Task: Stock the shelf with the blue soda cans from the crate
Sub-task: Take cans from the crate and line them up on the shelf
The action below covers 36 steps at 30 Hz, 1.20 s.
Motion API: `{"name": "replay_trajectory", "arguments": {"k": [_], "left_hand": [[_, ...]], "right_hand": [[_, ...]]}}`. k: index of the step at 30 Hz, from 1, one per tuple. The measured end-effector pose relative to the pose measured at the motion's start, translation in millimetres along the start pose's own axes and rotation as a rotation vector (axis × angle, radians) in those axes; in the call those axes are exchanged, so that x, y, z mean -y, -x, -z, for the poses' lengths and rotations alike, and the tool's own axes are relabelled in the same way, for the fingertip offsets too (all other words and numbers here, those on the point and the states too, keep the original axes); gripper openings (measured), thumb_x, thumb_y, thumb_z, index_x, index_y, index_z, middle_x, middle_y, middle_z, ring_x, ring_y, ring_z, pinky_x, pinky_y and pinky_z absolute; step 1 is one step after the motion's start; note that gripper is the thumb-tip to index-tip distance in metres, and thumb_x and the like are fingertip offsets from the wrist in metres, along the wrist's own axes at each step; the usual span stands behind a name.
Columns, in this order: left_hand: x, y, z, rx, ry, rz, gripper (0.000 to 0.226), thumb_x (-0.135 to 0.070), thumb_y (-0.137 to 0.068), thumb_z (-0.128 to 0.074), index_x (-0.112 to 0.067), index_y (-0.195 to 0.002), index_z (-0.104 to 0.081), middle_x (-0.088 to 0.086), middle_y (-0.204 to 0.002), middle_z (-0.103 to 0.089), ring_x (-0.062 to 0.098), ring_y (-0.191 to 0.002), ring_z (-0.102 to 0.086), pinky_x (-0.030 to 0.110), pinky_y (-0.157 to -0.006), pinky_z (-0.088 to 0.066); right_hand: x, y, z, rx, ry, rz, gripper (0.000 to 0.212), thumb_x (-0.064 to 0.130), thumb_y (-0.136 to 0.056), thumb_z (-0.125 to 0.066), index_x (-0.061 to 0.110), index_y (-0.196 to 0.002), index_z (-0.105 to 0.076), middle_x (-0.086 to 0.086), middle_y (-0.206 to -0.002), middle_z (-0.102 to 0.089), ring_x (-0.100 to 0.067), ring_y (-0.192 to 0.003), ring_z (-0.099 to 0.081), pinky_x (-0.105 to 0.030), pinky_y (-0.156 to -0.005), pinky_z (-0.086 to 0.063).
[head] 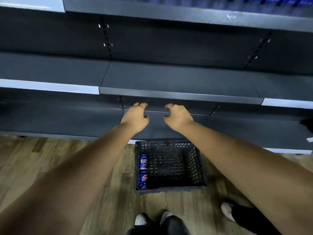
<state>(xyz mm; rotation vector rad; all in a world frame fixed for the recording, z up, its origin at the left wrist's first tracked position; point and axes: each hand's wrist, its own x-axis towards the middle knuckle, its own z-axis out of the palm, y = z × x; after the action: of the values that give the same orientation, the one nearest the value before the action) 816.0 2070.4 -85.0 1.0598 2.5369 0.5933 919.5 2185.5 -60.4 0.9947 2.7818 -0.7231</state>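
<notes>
A black perforated crate (198, 167) stands on the wooden floor against the shelving. Two blue soda cans lie along its left wall, one (143, 161) farther and one (143, 180) nearer. My left hand (135, 117) and my right hand (177, 117) are stretched out side by side above the crate, in front of the lowest dark shelf (67, 119). Both hands hold nothing, with fingers loosely curled. At the top right edge, blurred blue cans (264, 0) stand on the upper shelf.
Dark grey shelves run across the view; the middle shelf (169, 78) is bare. White price strips edge some shelf fronts. My shoes (152, 219) stand just before the crate. A second person's foot and dark trouser leg (237, 212) are at the lower right.
</notes>
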Motion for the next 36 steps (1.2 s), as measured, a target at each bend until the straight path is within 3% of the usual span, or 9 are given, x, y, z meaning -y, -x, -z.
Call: {"name": "replay_trajectory", "arguments": {"k": [7, 12, 19, 22, 25, 29, 32, 34, 36], "left_hand": [[11, -4, -38, 0.069, 0.022, 0.085, 0.053, -0.015, -0.093, -0.051, -0.01, -0.144, -0.035, 0.012, -0.146, -0.04, 0.028, -0.133, -0.039, 0.035, -0.107, -0.035], [25, -4, -94, 0.131, 0.041, 0.178, 0.051, -0.014, -0.092, -0.052, -0.009, -0.142, -0.039, 0.012, -0.142, -0.045, 0.028, -0.128, -0.045, 0.032, -0.102, -0.037], [65, -11, -180, 0.156, 0.117, 0.332, 0.042, -0.014, -0.091, -0.055, -0.007, -0.132, -0.051, 0.013, -0.132, -0.054, 0.027, -0.119, -0.052, 0.026, -0.093, -0.039], [93, -18, -222, 0.133, 0.194, 0.425, 0.028, -0.017, -0.09, -0.056, -0.011, -0.117, -0.06, 0.01, -0.12, -0.061, 0.025, -0.108, -0.057, 0.024, -0.077, -0.04], [116, -21, -263, 0.137, 0.357, 0.554, 0.004, -0.013, -0.09, -0.056, -0.016, -0.089, -0.058, 0.003, -0.09, -0.058, 0.018, -0.087, -0.051, 0.018, -0.059, -0.034], [147, -25, -323, 0.139, 0.504, 0.656, 0.007, -0.01, -0.09, -0.057, -0.016, -0.093, -0.061, 0.003, -0.088, -0.056, 0.017, -0.084, -0.052, 0.024, -0.074, -0.04], [173, -36, -371, 0.159, 0.549, 0.718, 0.028, -0.005, -0.092, -0.05, -0.019, -0.068, -0.049, -0.001, -0.07, -0.045, 0.012, -0.064, -0.042, 0.024, -0.062, -0.035], [189, -43, -400, 0.202, 0.553, 0.775, 0.02, -0.004, -0.093, -0.049, -0.014, -0.076, -0.053, -0.001, -0.07, -0.042, 0.01, -0.061, -0.039, 0.021, -0.056, -0.032], [200, -47, -422, 0.253, 0.527, 0.76, 0.015, -0.002, -0.092, -0.052, -0.006, -0.104, -0.06, 0.0, -0.078, -0.051, 0.012, -0.067, -0.047, 0.018, -0.055, -0.037]], "right_hand": [[-31, -12, -35, 0.082, -0.025, -0.026, 0.039, 0.015, -0.09, -0.051, 0.011, -0.129, -0.051, -0.013, -0.122, -0.06, -0.03, -0.107, -0.058, -0.039, -0.088, -0.052], [-70, -22, -76, 0.171, -0.112, -0.083, 0.044, 0.014, -0.092, -0.051, 0.013, -0.136, -0.047, -0.012, -0.127, -0.057, -0.028, -0.11, -0.057, -0.035, -0.089, -0.05], [-133, -40, -155, 0.218, -0.255, -0.19, 0.037, 0.015, -0.091, -0.054, 0.013, -0.128, -0.054, -0.008, -0.125, -0.06, -0.023, -0.105, -0.059, -0.025, -0.088, -0.047], [-157, -52, -197, 0.23, -0.288, -0.245, 0.039, 0.015, -0.09, -0.055, 0.016, -0.128, -0.055, -0.004, -0.127, -0.059, -0.016, -0.102, -0.058, -0.015, -0.078, -0.039], [-180, -62, -242, 0.254, -0.316, -0.279, 0.039, 0.016, -0.089, -0.055, 0.016, -0.129, -0.055, -0.003, -0.127, -0.06, -0.016, -0.107, -0.058, -0.014, -0.077, -0.036], [-206, -74, -305, 0.279, -0.34, -0.307, 0.033, 0.02, -0.091, -0.056, 0.014, -0.123, -0.058, -0.006, -0.123, -0.061, -0.02, -0.109, -0.058, -0.02, -0.084, -0.043], [-224, -83, -355, 0.298, -0.351, -0.321, 0.03, 0.021, -0.093, -0.054, 0.013, -0.121, -0.059, -0.007, -0.121, -0.063, -0.022, -0.108, -0.059, -0.025, -0.089, -0.045], [-233, -90, -386, 0.328, -0.359, -0.324, 0.03, 0.021, -0.094, -0.054, 0.012, -0.121, -0.058, -0.007, -0.123, -0.061, -0.023, -0.11, -0.058, -0.028, -0.092, -0.046], [-240, -99, -412, 0.349, -0.341, -0.306, 0.028, 0.021, -0.095, -0.053, 0.009, -0.119, -0.059, -0.009, -0.126, -0.06, -0.024, -0.114, -0.056, -0.03, -0.097, -0.045]]}}
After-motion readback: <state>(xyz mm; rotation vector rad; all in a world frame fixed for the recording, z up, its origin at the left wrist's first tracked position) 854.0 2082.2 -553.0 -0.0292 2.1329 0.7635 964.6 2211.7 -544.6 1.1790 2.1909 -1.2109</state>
